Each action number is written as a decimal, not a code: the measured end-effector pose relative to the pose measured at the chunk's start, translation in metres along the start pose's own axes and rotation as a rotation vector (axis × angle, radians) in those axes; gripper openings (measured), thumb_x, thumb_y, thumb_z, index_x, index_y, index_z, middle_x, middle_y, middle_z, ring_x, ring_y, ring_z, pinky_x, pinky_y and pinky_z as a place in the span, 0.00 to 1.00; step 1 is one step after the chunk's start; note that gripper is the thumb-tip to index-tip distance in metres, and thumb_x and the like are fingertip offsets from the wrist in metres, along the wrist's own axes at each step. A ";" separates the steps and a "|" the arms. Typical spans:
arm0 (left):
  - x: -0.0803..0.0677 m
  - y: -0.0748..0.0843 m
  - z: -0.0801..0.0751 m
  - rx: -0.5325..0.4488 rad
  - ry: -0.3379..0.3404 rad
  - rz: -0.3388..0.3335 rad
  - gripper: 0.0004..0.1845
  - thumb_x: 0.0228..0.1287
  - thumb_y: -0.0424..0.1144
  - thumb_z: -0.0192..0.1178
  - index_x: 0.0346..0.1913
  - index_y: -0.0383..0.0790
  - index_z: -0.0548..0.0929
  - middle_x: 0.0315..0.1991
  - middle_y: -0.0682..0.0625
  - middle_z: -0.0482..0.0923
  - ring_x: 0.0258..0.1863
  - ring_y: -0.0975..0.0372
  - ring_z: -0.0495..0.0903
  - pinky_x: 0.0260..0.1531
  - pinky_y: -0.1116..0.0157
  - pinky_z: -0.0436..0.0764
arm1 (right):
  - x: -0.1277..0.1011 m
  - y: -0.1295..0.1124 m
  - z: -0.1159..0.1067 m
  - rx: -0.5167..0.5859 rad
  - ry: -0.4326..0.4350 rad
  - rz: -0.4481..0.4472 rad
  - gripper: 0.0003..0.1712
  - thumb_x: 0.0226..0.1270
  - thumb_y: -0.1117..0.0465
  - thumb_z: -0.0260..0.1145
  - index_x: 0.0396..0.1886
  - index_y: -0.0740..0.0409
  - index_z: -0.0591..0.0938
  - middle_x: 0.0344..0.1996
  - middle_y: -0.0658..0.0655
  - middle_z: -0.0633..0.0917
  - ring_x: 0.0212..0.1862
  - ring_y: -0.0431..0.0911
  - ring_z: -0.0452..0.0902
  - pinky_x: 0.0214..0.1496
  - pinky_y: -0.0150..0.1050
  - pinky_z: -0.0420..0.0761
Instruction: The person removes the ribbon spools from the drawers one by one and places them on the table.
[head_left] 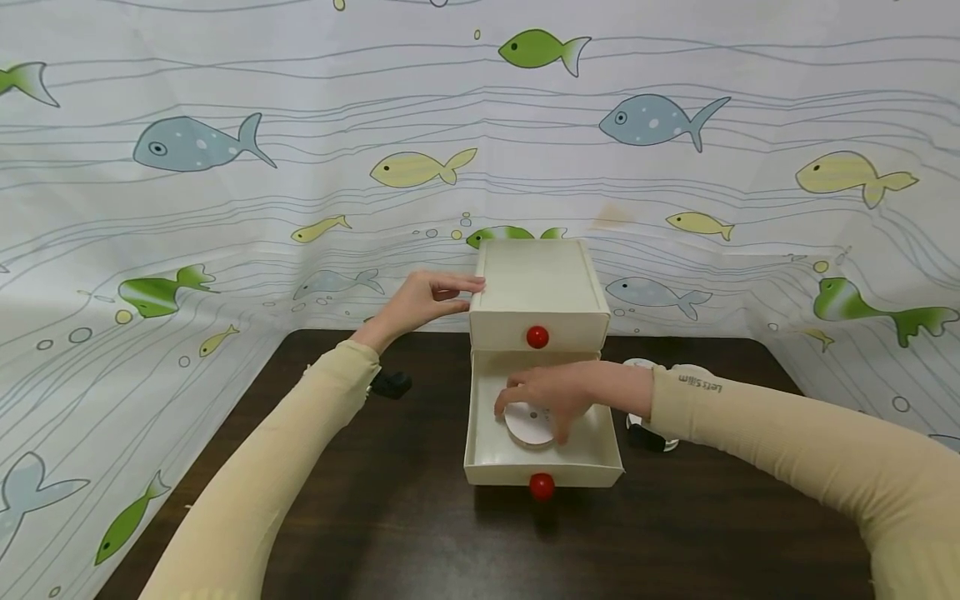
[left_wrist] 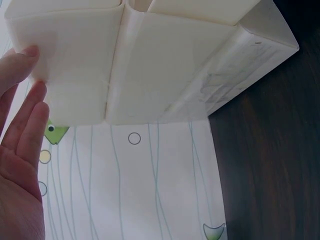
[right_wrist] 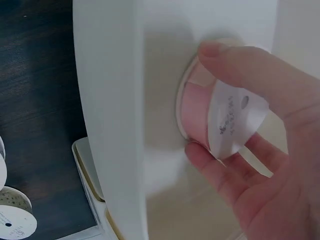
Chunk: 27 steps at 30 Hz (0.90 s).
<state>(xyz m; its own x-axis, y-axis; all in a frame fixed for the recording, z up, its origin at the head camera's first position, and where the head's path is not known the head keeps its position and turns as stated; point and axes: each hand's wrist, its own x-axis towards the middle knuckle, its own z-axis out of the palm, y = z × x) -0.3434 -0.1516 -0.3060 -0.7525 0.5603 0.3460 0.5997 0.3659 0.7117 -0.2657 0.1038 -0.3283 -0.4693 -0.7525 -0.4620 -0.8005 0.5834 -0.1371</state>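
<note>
A small cream drawer cabinet [head_left: 536, 275] with red knobs stands on the dark table, its lower drawer [head_left: 487, 454] pulled out. Inside that drawer is a spool of pink ribbon [right_wrist: 196, 112] with white round sides. My right hand [head_left: 558, 387] reaches in and grips the spool by its rim, thumb on one side and fingers on the other. Up at the cabinet's left side, the fingertips of my left hand [head_left: 423, 302] rest against the wall near the top, fingers mostly straight. The upper drawer [head_left: 495, 331] is closed.
More ribbon spools [right_wrist: 15, 220] sit on the table to the right of the cabinet, partly hidden by my right forearm in the head view. A white sheet [head_left: 360, 92] printed with fish hangs behind and at both sides of the table.
</note>
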 end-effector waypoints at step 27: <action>0.000 0.000 0.000 0.000 -0.004 -0.005 0.18 0.64 0.32 0.65 0.57 0.42 0.85 0.64 0.46 0.78 0.67 0.55 0.75 0.63 0.53 0.79 | -0.029 -0.001 -0.012 -0.032 0.212 -0.126 0.46 0.46 0.57 0.80 0.68 0.37 0.72 0.56 0.47 0.74 0.54 0.42 0.70 0.55 0.36 0.79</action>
<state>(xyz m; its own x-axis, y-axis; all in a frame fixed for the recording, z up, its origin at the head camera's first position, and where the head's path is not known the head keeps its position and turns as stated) -0.3435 -0.1516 -0.3054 -0.7546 0.5613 0.3398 0.5956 0.3687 0.7137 -0.2561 0.1210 -0.3041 -0.4300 -0.8680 -0.2483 -0.8675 0.4734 -0.1527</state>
